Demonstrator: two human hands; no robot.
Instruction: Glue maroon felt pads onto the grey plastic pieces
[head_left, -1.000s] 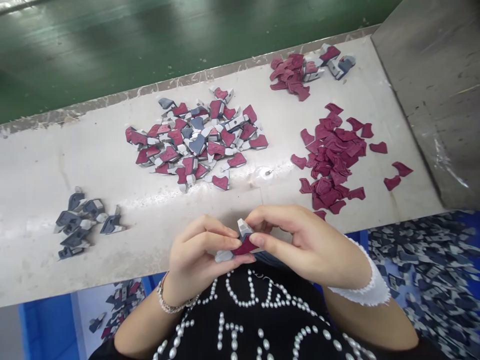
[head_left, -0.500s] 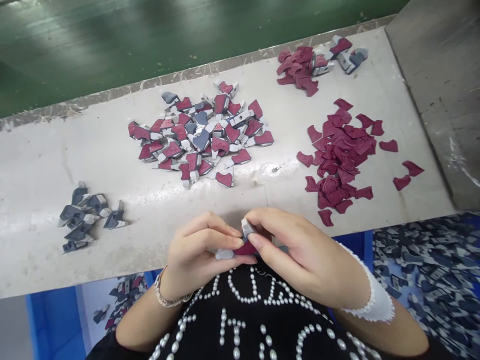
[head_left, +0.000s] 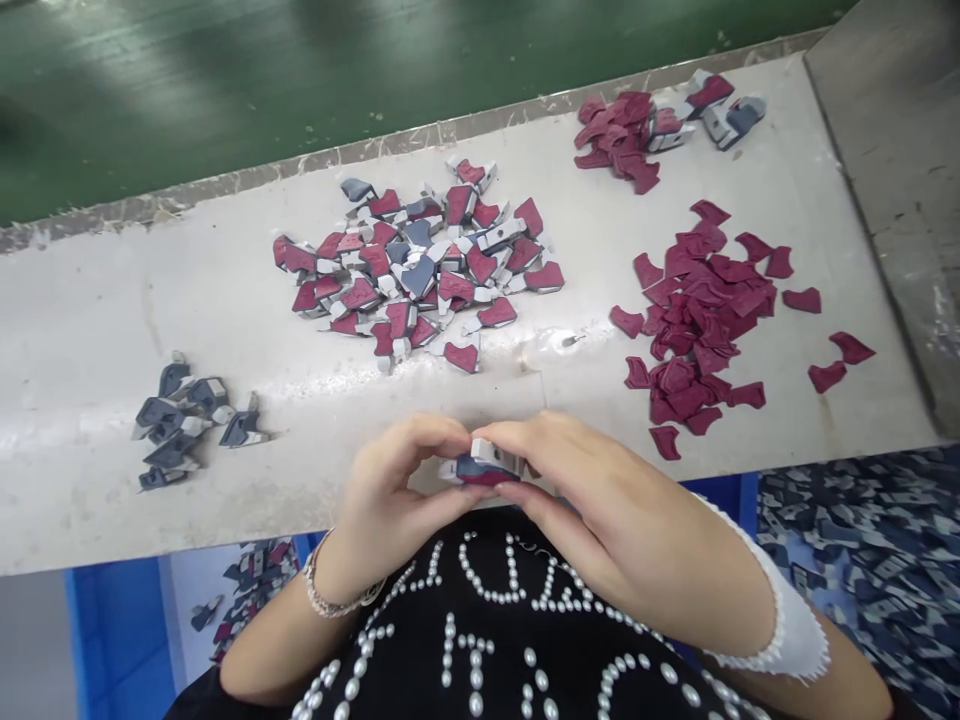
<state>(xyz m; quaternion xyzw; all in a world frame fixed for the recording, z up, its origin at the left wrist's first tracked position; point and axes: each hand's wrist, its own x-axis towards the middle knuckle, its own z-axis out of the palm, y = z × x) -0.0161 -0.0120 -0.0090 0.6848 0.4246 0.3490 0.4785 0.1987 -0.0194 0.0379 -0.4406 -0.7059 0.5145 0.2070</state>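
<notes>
Grasped, fingers and thumb of the bare left hand (head_left: 401, 485) at one end, bare right hand (head_left: 592, 495) at the other, a small moulded white, slate-blue and burgundy piece (head_left: 484, 468) near the pale table's (head_left: 112, 310) near edge. Lay sideways, nearly level, narrow pale tip pointing left. Showed white above, slate blue between, burgundy below.

The loose pieces (head_left: 705, 300) are maroon; the left bin (head_left: 112, 640) is blue.

Your table (head_left: 337, 410): pale, smooth, glossy where light strikes, edge rough and scuffed. Panel (head_left: 892, 170) at right: dull grey metal look, scratched. Green surface (head_left: 225, 80): smooth, shiny. Maroon pieces (head_left: 694, 320): matt, plastic or rubber, can't tell. Your wristband (head_left: 787, 630): white cloth.
</notes>
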